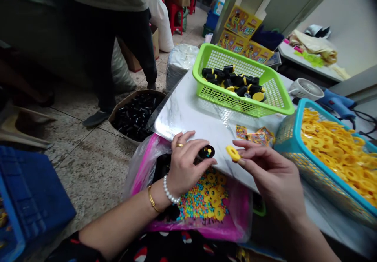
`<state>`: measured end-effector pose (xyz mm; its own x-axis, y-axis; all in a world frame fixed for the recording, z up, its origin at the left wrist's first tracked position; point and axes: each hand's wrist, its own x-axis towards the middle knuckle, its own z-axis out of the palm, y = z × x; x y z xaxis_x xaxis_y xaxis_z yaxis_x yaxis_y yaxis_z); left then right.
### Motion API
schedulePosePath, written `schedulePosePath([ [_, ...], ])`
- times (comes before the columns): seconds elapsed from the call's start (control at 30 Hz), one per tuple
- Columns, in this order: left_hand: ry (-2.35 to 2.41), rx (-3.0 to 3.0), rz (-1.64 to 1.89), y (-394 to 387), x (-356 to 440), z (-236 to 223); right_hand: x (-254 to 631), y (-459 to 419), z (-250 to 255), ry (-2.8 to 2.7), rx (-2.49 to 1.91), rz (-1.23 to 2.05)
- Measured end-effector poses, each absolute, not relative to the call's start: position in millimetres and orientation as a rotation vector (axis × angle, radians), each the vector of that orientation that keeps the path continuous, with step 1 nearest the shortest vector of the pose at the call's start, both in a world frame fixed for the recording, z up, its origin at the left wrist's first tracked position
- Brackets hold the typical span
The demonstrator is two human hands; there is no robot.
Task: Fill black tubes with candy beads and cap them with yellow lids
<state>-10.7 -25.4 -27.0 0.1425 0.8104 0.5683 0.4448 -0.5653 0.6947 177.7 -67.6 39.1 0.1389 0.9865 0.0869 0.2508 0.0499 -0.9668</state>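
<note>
My left hand (188,158) is closed around a small black cylindrical container (202,154). Its open end faces right, and a few coloured beads show inside. Between the thumb and fingers of my right hand (271,171) is a yellow plastic ring (232,153), held a short way to the right of the container and apart from it. Below both hands lies a pink tray (240,211) lined with clear plastic. Small multicoloured beads (191,203) and several yellow rings (216,195) lie in it, with black pieces on its left side, partly hidden by my left arm.
A green basket (241,103) of black-and-yellow containers stands on the white table (182,115). To the right is a blue basket (287,132) full of yellow rings, near small printed packets (257,137). A carton of black cylinders (137,115) and a standing person (118,38) are at left.
</note>
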Motion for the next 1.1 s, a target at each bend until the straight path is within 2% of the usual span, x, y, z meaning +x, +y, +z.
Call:
schedulePosePath([
  [0.17, 1.179, 2.049, 1.399, -23.7, -9.0, -26.8, 164.0, -44.1, 34.3, -1.671, -1.452, 0.88],
  [0.7, 1.129, 2.06, 1.417, -25.4, -8.4, -27.3, 166.0, -33.6, 28.7, -1.215, -1.502, 1.476],
  [1.1, 1.112, 2.043, 1.394, -24.3, -4.5, -27.5, 167.4, -25.9, 30.7, -1.007, -1.484, 1.65],
])
